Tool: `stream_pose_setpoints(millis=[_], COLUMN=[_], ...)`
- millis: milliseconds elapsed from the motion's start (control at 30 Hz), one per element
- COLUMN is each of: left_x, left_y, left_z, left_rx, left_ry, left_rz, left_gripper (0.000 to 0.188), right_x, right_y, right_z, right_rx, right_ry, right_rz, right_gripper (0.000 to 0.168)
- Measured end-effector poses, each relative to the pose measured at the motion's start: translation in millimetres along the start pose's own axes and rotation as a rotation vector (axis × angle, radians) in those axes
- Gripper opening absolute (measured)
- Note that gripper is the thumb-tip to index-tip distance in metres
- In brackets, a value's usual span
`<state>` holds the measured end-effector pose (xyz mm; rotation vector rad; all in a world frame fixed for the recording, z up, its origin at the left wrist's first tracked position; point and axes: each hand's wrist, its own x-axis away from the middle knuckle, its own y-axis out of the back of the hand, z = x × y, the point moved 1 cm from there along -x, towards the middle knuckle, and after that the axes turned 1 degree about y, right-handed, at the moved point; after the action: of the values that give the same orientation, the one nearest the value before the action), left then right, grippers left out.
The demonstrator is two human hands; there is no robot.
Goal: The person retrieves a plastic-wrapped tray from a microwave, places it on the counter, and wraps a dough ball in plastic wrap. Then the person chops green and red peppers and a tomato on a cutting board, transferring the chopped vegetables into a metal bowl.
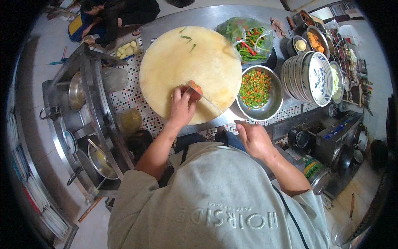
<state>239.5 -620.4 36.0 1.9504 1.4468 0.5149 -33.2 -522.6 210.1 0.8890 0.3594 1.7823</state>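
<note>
On the round, pale cutting board, my left hand holds a red piece of food that looks like a tomato. The thin blade of a knife lies against it, edge-on to me. My right hand grips the knife's handle beyond the board's near right edge, and the fingers cover most of that handle. A few green chili scraps are scattered at the board's far side. Right of the board, a steel bowl contains chopped green and red chilies.
A clear plastic bag of whole chilies stands behind the steel bowl. Stacked patterned bowls lean at the right. Peeled potatoes fill a tray at the left, near a metal rack. Another person crouches at the far left.
</note>
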Motion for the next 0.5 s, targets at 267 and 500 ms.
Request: stream_pose_setpoints(millis=[267,500], left_x=[1.9,15.6], left_y=[3.2,-13.3], left_z=[0.4,16.8], left_rx=[0.052,0.072], left_ry=[0.048,0.035], left_rz=[0.063,-0.104], left_gripper=[0.058,0.059], right_x=[-92.3,-99.6], right_y=[-67.0,-56.9], right_z=[-16.0,-2.7], right_rx=[0.052,0.044], right_ry=[-0.025,0.065], right_rz=[0.019,0.016], right_gripper=[0.044,0.041])
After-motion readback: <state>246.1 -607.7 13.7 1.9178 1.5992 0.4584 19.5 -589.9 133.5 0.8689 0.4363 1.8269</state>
